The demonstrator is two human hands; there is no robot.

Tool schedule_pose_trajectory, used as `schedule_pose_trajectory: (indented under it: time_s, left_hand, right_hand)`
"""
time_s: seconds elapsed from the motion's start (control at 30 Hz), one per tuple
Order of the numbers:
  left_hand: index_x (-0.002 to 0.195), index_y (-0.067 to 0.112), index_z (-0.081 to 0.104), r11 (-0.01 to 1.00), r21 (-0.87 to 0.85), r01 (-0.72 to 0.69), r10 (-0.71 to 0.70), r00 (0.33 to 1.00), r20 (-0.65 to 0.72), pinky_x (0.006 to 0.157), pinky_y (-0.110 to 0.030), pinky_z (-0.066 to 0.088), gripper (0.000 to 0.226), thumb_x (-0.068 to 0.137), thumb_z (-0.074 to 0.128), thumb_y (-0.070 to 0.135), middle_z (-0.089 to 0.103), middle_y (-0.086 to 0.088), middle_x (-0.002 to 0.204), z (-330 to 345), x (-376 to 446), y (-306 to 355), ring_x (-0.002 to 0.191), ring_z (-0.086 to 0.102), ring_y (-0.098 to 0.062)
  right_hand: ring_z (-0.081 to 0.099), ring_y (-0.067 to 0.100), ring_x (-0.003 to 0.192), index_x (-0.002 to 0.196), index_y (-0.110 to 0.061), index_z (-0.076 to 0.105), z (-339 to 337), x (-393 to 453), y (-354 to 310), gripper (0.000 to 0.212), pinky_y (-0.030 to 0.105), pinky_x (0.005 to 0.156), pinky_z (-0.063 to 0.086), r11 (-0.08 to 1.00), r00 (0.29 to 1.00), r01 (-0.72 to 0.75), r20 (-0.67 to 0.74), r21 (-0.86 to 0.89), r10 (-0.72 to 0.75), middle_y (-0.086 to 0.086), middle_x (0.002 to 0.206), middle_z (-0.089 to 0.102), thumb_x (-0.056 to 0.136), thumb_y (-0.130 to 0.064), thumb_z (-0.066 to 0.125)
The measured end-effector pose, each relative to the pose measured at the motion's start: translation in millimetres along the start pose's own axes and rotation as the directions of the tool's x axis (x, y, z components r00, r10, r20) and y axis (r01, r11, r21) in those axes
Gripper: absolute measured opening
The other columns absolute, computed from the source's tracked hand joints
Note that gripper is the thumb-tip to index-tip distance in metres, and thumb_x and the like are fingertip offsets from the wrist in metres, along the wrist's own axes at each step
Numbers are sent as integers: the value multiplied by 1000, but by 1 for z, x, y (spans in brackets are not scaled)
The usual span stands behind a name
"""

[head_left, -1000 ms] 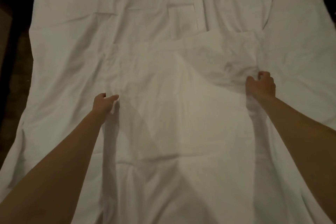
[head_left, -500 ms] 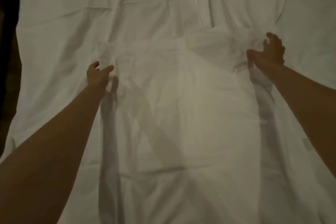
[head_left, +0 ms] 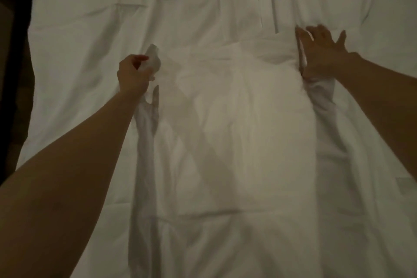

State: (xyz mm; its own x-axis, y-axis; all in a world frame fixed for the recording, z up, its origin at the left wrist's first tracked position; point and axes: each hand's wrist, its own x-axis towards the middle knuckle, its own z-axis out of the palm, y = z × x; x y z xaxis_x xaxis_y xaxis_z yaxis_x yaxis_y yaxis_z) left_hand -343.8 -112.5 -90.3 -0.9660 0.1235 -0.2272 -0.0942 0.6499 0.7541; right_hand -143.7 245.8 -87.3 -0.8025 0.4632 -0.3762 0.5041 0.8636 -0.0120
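Pinching the cloth [head_left: 237,119] in my left hand [head_left: 132,74] while my right hand [head_left: 320,52] spreads its fingers loose, I risk that side slipping and bunching.

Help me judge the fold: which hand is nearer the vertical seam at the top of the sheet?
Right. The right hand is just below and right of the seam, on the sheet. The left hand grips the sheet far to the seam's left.
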Motion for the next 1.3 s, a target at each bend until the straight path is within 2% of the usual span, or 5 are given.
schedule_pose_trajectory:
  time_s: [0.13,0.33,0.47,0.7,1.3]
  left_hand:
    - [129,14,47,998,44,-44,47,997,-59,62,-8,44,45,87,63,10,52,12,79,0,-2,9,73,53,-2]
    - [115,12,66,932,309,-187,159,981,112,69,-22,43,30,87,55,9,60,-4,82,-9,-17,9,68,53,-13]
    - [94,13,74,876,403,-263,220,964,151,73,-24,39,15,83,64,11,61,-8,89,-21,-33,-11,71,52,-14]
    - [81,17,73,945,205,-254,221,960,170,71,-14,48,14,74,74,4,70,5,103,-48,-80,-35,83,64,-6]
    - [70,16,70,982,152,-108,48,934,355,76,-8,44,16,75,75,2,73,1,94,-164,-275,-137,91,67,-10]
  right_hand:
    - [6,31,146,152,-18,-9,-12,16,-16,102,66,110,-1,997,990,58,130,-60,-49,9,159,10,83,-19,66]
    - [44,38,121,125,2,44,-14,-2,-23,49,52,113,15,997,978,16,-204,-76,-31,25,121,53,85,-19,63]
    - [55,37,112,120,-2,52,-6,-28,-8,38,48,115,8,987,987,31,-150,-155,-54,24,108,62,91,-26,57]
    - [60,36,91,102,-4,49,6,-95,-5,15,45,93,38,992,990,-2,-139,-126,-16,20,84,58,91,-13,54]
    - [58,35,109,115,0,57,63,-352,-29,26,34,88,46,969,954,-246,166,-39,249,21,117,58,91,-7,50]
